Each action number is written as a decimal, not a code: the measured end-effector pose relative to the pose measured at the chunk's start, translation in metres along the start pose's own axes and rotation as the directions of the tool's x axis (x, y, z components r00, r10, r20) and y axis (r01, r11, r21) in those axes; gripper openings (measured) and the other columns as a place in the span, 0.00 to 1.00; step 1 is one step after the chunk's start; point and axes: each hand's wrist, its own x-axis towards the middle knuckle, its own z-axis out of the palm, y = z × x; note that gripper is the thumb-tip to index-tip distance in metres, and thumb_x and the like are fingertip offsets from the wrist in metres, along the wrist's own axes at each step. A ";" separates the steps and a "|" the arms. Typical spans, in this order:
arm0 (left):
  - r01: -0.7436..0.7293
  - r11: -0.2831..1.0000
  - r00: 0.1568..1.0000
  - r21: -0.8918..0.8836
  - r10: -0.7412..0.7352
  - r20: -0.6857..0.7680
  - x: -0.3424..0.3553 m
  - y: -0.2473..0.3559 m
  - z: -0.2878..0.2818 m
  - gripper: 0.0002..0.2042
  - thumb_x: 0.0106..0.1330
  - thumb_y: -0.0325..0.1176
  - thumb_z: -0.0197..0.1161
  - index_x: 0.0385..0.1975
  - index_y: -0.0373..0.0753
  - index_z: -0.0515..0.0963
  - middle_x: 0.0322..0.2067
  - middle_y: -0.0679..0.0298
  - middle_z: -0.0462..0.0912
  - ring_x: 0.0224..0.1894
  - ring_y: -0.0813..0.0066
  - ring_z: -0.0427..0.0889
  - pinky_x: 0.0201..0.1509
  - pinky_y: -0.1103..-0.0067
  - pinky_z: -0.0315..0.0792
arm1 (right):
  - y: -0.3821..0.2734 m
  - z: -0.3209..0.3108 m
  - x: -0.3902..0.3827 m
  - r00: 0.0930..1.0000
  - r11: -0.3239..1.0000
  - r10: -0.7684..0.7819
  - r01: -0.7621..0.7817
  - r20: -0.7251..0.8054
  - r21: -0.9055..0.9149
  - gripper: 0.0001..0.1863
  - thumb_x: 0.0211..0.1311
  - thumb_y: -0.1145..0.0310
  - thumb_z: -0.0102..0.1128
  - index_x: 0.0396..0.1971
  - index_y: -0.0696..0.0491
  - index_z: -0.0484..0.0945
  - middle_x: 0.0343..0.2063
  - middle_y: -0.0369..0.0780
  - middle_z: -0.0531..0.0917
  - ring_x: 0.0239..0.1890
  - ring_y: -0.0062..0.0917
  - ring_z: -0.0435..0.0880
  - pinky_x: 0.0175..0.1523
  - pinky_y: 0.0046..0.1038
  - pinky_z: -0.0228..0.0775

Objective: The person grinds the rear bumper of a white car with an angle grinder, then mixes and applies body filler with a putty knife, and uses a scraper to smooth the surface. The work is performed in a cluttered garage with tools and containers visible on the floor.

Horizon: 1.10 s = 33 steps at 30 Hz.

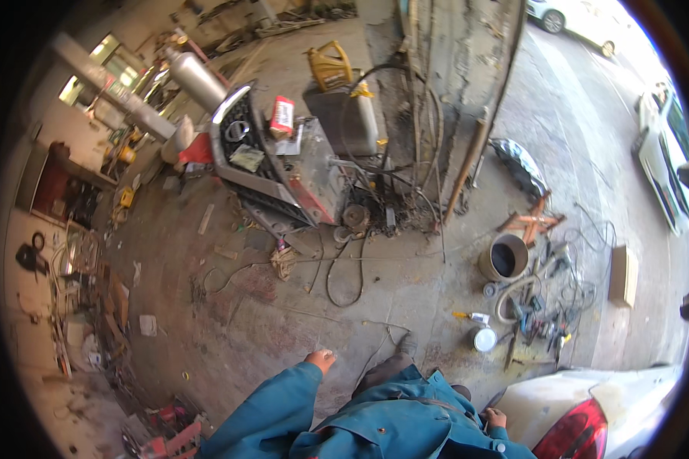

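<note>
My left hand [321,360], at the end of a teal sleeve, is held out over the concrete floor with its fingers curled. A small pale patch shows at the fingertips, and whether it is a held thing I cannot make out. By my right hip, my right hand [495,418] is curled in loosely, and nothing shows in it. Closest to that hand is a pale car's rear corner with a red tail light [574,432]. One of my shoes [407,344] is on the floor, beside a thin cord.
Ahead, a car grille [246,149] leans near a yellow jug [331,67] and a pillar hung with hoses. To the right are a bucket [504,258], a round tin [483,339], tangled cords and power tools. A looped hose [346,294] crosses the floor. Clutter lines the left wall.
</note>
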 end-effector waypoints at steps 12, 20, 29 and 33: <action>0.264 0.946 0.964 -0.190 -0.263 0.026 -0.039 -0.053 0.050 0.30 0.80 0.51 0.66 0.70 0.33 0.80 0.64 0.47 0.87 0.67 0.51 0.86 0.71 0.63 0.79 | -0.168 0.038 0.070 0.983 0.994 0.088 -0.076 0.162 -0.076 0.16 0.79 0.64 0.63 0.58 0.58 0.83 0.36 0.46 0.89 0.28 0.37 0.90 0.29 0.39 0.84; -0.095 0.913 0.950 -0.396 -0.036 -0.310 0.004 -0.028 -0.036 0.24 0.76 0.43 0.70 0.65 0.34 0.84 0.60 0.50 0.91 0.58 0.60 0.91 0.65 0.67 0.82 | -0.190 0.070 0.145 0.951 0.963 0.235 -0.199 0.203 -0.184 0.19 0.76 0.67 0.62 0.61 0.59 0.79 0.41 0.53 0.92 0.28 0.40 0.87 0.28 0.40 0.76; -0.303 0.952 0.666 -0.036 0.184 -0.723 0.132 0.112 -0.362 0.25 0.77 0.40 0.72 0.65 0.30 0.81 0.57 0.47 0.91 0.59 0.61 0.92 0.64 0.68 0.83 | -0.256 0.102 0.164 0.959 0.980 0.196 -0.196 0.206 -0.019 0.14 0.77 0.66 0.61 0.54 0.56 0.78 0.33 0.46 0.85 0.25 0.37 0.85 0.26 0.44 0.77; -0.227 0.943 0.588 0.242 0.331 -0.738 0.204 0.152 -0.471 0.31 0.74 0.43 0.72 0.71 0.32 0.76 0.68 0.42 0.82 0.71 0.42 0.79 0.75 0.58 0.74 | -0.255 0.100 0.165 0.960 0.942 0.196 -0.241 0.198 0.235 0.11 0.77 0.66 0.60 0.53 0.54 0.78 0.29 0.42 0.82 0.20 0.31 0.79 0.21 0.37 0.72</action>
